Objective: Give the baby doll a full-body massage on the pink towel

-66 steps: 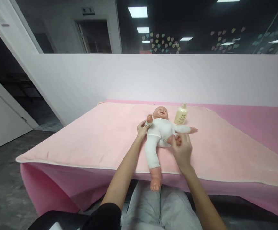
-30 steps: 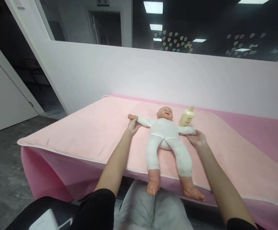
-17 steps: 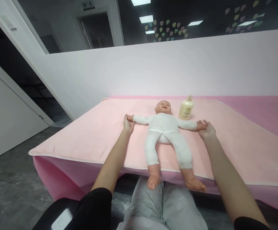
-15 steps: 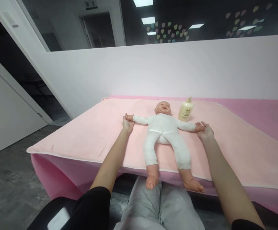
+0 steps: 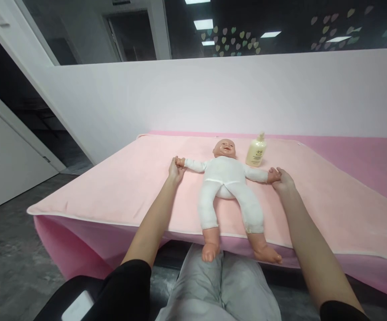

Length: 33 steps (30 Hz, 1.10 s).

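Observation:
A baby doll with a white cloth body lies on its back on a peach towel. Its arms are stretched out to both sides, and its feet reach over the table's front edge. My left hand is closed around the doll's hand on the left side. On the other side, my right hand grips the doll's other hand between thumb and fingers. A pale yellow pump bottle stands upright on the towel, beside the doll's head and above its right-side arm.
Pink cloth shows under the towel and hangs at the table's front. A white wall with a dark window rises behind the table. My legs are under the front edge. A white door stands at the left.
The view has shifted slightly. The fingers of my right hand have closed a little more over the doll's hand. The doll and the bottle lie and stand as before.

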Each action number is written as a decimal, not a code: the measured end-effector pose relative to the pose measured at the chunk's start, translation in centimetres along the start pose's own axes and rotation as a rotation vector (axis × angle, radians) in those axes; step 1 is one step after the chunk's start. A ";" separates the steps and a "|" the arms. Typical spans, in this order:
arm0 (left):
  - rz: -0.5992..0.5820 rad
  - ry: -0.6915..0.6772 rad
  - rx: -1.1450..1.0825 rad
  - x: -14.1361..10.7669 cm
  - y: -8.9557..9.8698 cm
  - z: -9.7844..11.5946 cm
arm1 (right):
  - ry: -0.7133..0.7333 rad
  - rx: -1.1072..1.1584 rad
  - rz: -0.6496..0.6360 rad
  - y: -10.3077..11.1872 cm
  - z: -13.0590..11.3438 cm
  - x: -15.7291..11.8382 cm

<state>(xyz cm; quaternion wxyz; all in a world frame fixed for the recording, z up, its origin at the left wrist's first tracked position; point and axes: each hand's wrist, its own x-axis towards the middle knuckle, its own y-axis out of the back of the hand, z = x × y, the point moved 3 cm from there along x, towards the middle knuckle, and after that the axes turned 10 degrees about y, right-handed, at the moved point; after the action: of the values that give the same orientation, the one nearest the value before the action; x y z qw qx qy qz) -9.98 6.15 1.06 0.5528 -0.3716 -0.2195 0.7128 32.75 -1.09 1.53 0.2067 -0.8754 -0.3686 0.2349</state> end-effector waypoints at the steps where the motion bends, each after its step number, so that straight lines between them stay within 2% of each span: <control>1: -0.003 0.001 -0.001 0.0 0.0 0.0 | 0.013 -0.024 -0.006 0.0 0.1 0.0; 6: -0.015 0.024 0.013 0.3 0.0 -0.1 | 0.044 -0.080 -0.002 0.0 0.3 -0.3; 12: -0.001 -0.015 0.038 0.5 0.0 -0.1 | 0.076 -0.070 0.021 0.1 0.2 -0.7; 18: -0.014 -0.079 0.102 -0.4 -0.3 -0.2 | 0.125 -0.086 -0.054 0.4 0.2 -0.5; 27: 0.004 -0.092 0.124 -0.4 -0.2 -0.1 | 0.092 -0.089 -0.083 0.4 0.1 -0.2; 33: 0.010 -0.094 0.101 0.4 0.2 -0.3 | 0.085 -0.039 -0.008 0.4 0.2 0.2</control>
<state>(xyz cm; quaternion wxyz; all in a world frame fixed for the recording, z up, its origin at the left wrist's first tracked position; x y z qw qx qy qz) -9.91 6.42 0.65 0.5562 -0.3106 -0.2070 0.7425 33.02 -1.17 1.10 0.2057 -0.8870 -0.3674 0.1895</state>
